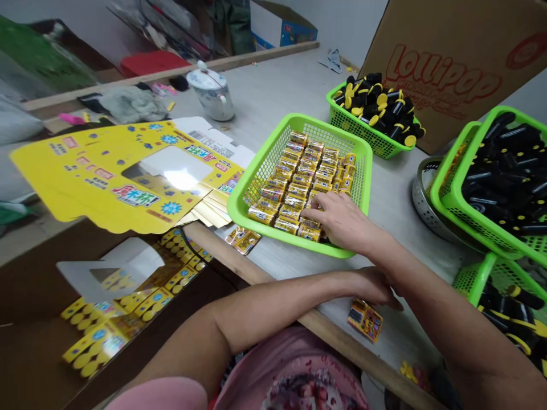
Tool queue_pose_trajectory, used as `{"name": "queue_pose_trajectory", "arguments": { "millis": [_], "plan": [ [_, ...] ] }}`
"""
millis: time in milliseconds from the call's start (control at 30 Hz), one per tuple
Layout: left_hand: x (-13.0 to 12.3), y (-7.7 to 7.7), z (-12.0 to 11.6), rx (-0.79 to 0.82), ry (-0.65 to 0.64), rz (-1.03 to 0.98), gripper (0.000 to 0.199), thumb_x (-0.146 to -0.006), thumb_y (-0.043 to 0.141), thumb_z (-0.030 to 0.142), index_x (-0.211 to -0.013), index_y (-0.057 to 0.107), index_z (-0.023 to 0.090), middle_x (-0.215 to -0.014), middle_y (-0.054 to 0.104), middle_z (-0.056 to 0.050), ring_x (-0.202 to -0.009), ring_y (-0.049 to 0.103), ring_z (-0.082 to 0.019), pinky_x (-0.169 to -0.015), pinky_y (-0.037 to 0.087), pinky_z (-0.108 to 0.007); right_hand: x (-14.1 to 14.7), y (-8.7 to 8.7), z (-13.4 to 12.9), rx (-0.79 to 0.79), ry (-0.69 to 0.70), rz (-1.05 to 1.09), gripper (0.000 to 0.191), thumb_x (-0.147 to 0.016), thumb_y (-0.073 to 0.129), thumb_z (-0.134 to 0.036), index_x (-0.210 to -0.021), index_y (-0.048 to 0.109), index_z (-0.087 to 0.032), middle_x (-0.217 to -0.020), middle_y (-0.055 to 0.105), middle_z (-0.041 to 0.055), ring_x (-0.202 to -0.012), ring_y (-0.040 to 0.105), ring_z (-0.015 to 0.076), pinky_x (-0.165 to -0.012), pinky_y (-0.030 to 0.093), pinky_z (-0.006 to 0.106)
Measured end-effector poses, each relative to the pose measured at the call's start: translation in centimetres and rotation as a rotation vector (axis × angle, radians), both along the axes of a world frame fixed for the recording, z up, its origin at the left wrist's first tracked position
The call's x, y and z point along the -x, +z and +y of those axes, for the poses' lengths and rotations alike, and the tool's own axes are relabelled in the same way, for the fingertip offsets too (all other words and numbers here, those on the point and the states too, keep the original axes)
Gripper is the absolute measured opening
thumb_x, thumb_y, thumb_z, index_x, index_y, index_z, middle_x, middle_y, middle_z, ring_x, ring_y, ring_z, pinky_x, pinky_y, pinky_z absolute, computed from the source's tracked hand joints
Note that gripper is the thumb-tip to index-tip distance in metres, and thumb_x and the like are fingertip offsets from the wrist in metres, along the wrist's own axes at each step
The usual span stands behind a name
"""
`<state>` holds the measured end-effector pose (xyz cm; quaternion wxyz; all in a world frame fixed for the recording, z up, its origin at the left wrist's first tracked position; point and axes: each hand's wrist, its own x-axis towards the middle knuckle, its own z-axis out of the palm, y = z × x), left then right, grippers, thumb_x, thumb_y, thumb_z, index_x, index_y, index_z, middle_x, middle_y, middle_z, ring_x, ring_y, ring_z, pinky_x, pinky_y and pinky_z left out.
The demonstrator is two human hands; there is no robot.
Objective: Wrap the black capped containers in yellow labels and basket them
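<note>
Right hand [342, 222]: lay in the near right part of the basket, fingers bent down onto the wrapped rolls; whether they pinched one or only rested there, I could not tell.
Left hand [376, 287]: passed beneath the right forearm, outside the basket; its fingers were mostly hidden, so I could not tell whether it was closed on anything.
Wrapped rolls [294, 199]: under and to the left of the right fingers, already laid in close rows; those beyond the fingers, along the right side, looked less even.
Green basket [294, 244]: around the right hand, seemingly well filled, with bare mesh showing at its far end.
Small packet [365, 320]: just beside the left hand, on the near side.
Second packet [243, 239]: left of the right hand, by the basket's near left corner.
Flat yellow box [98, 165]: farther left of the right hand, unfolded and unfilled.
Yellow boxes [88, 356]: well left of both hands, inside an open carton [34, 341]; these looked folded and filled.
Black tubes [504, 165]: right of the right hand, loose in a green tray [459, 193], apparently unboxed; more sat in a far basket [356, 128] beyond the hand.
</note>
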<state>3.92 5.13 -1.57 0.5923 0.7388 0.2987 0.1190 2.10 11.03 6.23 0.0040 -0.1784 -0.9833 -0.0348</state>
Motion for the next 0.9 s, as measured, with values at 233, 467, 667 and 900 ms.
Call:
{"name": "queue_pose_trajectory", "arguments": {
  "millis": [233,467,667,900],
  "plan": [
    [0.6,0.7,-0.5,0.019,-0.021,0.03,0.041,-0.077,0.072,0.029,-0.116,0.068,0.015,-0.105,0.075,-0.005,-0.096,0.066,-0.024,-0.085,0.051,-0.032,0.1,0.8,-0.2,-0.071,0.034,-0.049,0.028,-0.097,0.045,-0.01,-0.112,0.066,-0.023,-0.106,0.063,0.008,-0.092,0.051,0.0221,-0.079,0.027,0.035],
    [1.3,1.6,-0.4,0.042,0.042,0.008,0.028,-0.081,0.074,0.031,-0.103,0.072,0.014,-0.074,0.067,0.001,-0.072,0.064,-0.017,-0.069,0.05,-0.027,-1.2,1.0,-0.2,-0.03,-0.004,0.069,0.037,-0.094,0.045,-0.005,-0.123,0.062,-0.021,-0.118,0.065,0.0102,-0.101,0.057,0.0235,-0.085,0.038,0.037],
    [2.3,2.3,-0.4,0.205,0.204,-0.202,0.021,-0.081,0.067,0.019,-0.1,0.071,0.011,-0.078,0.072,-0.002,-0.066,0.064,-0.014,-0.065,0.053,-0.026,-12.0,4.7,-6.1,-0.075,-0.309,0.475,0.028,-0.099,0.051,-0.019,-0.125,0.062,-0.019,-0.116,0.071,0.0073,-0.106,0.065,0.0183,-0.091,0.051,0.034],
    [0.7,2.0,-2.0,-0.105,0.1,-0.175,0.029,-0.088,0.057,0.022,-0.112,0.069,0.013,-0.094,0.075,-0.005,-0.081,0.067,-0.017,-0.075,0.054,-0.029,-26.6,0.7,-22.5,-0.081,-1.056,0.521,0.018,-0.097,0.056,-0.029,-0.096,0.072,-0.021,-0.088,0.075,0.0051,-0.08,0.07,0.0189,-0.078,0.057,0.034]
  ]
}}
